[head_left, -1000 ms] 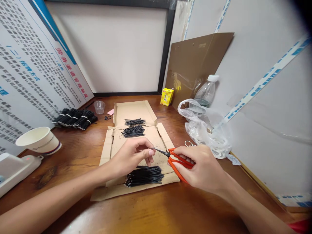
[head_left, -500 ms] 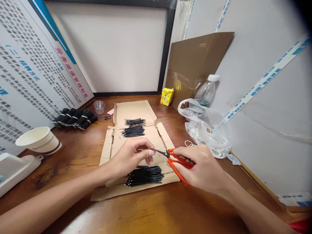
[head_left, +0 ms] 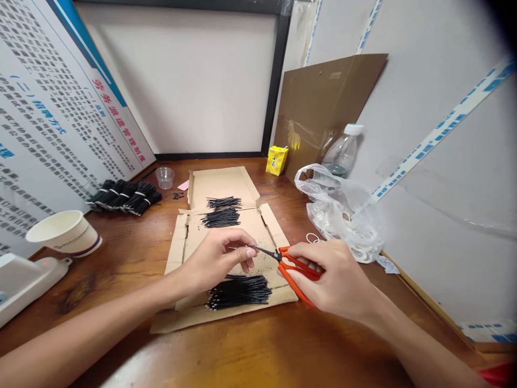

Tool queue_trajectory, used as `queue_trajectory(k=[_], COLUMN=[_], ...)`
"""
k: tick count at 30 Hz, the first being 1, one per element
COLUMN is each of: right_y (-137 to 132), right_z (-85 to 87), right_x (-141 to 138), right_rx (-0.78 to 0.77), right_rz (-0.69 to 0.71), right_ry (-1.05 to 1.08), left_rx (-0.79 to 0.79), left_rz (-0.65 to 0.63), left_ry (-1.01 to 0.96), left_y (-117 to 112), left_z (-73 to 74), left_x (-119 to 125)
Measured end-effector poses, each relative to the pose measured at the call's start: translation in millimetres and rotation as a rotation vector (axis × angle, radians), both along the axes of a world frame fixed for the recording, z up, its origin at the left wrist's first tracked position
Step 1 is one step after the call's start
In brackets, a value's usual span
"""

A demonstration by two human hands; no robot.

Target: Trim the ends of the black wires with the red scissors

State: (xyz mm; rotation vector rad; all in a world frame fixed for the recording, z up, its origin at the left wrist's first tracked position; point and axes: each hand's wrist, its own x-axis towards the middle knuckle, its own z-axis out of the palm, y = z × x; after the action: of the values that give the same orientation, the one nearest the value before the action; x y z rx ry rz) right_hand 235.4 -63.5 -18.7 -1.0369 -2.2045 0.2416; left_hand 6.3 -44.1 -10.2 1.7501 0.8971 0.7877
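My left hand (head_left: 226, 256) is closed in a pinch above the cardboard, fingertips together on a thin wire (head_left: 233, 248) whose pale end sticks out behind the fingers; most of it is hidden. My right hand (head_left: 333, 275) grips orange-handled scissors (head_left: 297, 265). Their slim dark blades point left, and the tips meet my left thumb and forefinger. Whether the blades are fully closed is too small to tell. Below my left hand, a pile of short black wires (head_left: 240, 291) lies on the flattened cardboard (head_left: 226, 180). Farther back are two smaller piles of black wires (head_left: 221, 217).
Bundled black wires (head_left: 125, 196), a clear plastic cup (head_left: 165, 177) and a paper cup (head_left: 67, 233) stand left on the wooden table (head_left: 258, 345). To the right are a plastic bag (head_left: 343, 215), a bottle (head_left: 343, 151) and a yellow box (head_left: 277, 160). Dark scraps litter the cardboard.
Almost nothing differs. Both hands and the scissors hold the same position at the thin wire.
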Motion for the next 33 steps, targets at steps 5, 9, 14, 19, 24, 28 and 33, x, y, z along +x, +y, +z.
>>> queue_trajectory(k=[5, 9, 14, 19, 24, 28, 33], right_y=[0.4, 1.5, 3.0, 3.1, 0.8, 0.5, 3.8], right_z=[0.0, -1.6, -3.3, -0.5, 1.7, 0.1, -2.0], right_x=[-0.2, 0.8, 1.0, -0.2, -0.1, 0.6, 0.2], right_rx=[-0.006, 0.048, 0.06, 0.057, 0.008, 0.032, 0.105], right_rz=[0.003, 0.015, 0.009, -0.009, -0.001, 0.005, -0.026], right_ry=[-0.014, -0.013, -0.029, -0.012, -0.029, -0.046, -0.015], left_rx=[0.016, 0.03, 0.023, 0.01, 0.01, 0.007, 0.001], left_rz=[-0.011, -0.024, -0.021, -0.016, -0.023, -0.027, -0.02], left_ry=[0.008, 0.012, 0.009, 0.011, 0.017, 0.023, 0.011], left_y=[0.9, 2.6, 2.0, 0.4, 1.3, 2.0, 2.8], left_z=[0.0, -0.2, -0.3, 0.8, 1.5, 1.4, 0.2], left_x=[0.5, 0.6, 0.4, 0.9, 1.1, 1.0, 0.2])
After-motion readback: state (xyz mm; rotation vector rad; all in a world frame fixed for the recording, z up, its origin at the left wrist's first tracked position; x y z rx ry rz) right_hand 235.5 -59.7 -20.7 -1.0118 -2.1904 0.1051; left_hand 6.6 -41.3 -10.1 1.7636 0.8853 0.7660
